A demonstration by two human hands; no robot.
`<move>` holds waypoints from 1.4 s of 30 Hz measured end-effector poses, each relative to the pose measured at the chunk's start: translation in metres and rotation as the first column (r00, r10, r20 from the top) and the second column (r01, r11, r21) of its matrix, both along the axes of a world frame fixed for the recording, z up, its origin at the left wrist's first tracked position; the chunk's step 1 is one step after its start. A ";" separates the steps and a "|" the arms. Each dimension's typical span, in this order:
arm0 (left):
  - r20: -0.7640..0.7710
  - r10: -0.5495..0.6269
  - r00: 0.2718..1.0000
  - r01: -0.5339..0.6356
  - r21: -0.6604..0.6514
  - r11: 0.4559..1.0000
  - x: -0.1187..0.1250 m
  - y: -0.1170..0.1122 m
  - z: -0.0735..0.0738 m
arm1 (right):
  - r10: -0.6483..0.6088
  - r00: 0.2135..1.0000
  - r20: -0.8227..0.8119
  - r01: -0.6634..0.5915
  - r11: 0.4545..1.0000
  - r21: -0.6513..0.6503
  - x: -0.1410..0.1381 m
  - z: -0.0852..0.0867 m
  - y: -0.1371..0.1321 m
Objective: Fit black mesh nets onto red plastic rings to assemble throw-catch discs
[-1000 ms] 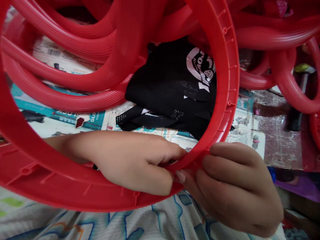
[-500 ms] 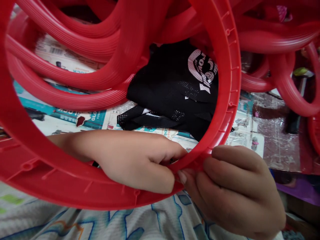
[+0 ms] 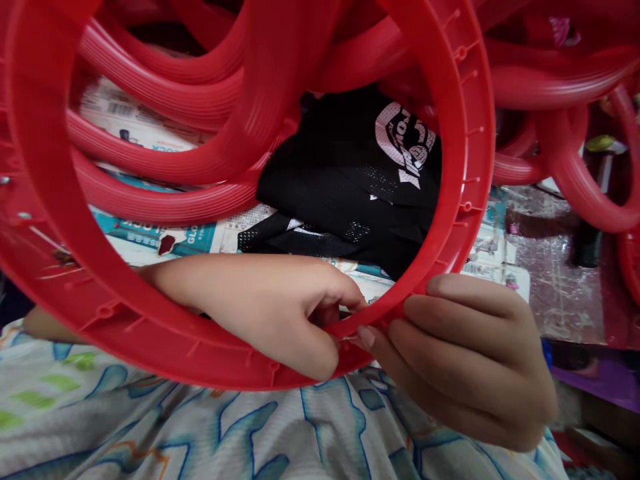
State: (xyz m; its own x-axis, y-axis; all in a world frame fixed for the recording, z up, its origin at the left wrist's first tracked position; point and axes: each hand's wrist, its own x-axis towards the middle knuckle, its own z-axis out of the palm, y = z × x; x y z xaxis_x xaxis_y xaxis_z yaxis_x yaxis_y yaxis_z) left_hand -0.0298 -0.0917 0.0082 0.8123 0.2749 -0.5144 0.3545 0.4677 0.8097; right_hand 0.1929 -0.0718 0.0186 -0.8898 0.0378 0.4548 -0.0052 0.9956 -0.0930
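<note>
A red plastic ring [image 3: 463, 147] fills the left and centre of the frame, its top cut off by the upper edge and its open, ribbed channel facing the camera. The left hand [image 3: 285, 320] reaches through the opening, thumb on the near side and fingers curled behind, gripping the rim at lower centre. The right hand [image 3: 470, 360] is at lower right, fingers folded closely and thumb tip at the channel, next to the left thumb; whether it pinches the rim or a tiny pale sliver between the thumbs, I cannot tell.

Through the opening, black fabric [image 3: 340, 180] with a white print lies near the centre, over printed cardboard [image 3: 195, 237]. Red ribbed hoops [image 3: 175, 167] crowd the upper left, with more red hoops at upper right. Clear plastic wrap [image 3: 555, 267] shows at right, a purple item [image 3: 605, 380] below it. Patterned cloth [image 3: 280, 433] spreads along the bottom.
</note>
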 end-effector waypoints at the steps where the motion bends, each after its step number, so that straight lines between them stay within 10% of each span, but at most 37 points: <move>1: -0.007 -0.006 1.000 0.006 -0.008 1.000 0.000 0.001 0.000 | 0.008 1.000 0.000 -0.008 1.000 0.009 -0.001 0.000 0.002; 15: -0.010 -0.010 1.000 0.012 0.151 0.988 -0.002 0.001 0.004 | -0.062 0.991 0.120 0.068 0.997 -0.044 0.001 0.014 0.006; 23: 0.021 -0.042 0.999 0.040 0.107 0.993 -0.005 0.002 0.000 | -0.109 0.969 0.222 0.210 0.838 -0.503 -0.003 0.019 0.020; 32: -0.001 0.006 1.000 -0.006 0.105 0.994 -0.005 0.001 0.002 | -0.096 0.954 0.283 0.183 0.936 -0.300 0.001 0.023 0.028; 42: 0.064 0.127 0.990 -0.132 0.075 0.988 0.000 -0.001 -0.001 | -0.226 0.961 0.161 0.270 0.895 -0.354 0.002 0.013 0.022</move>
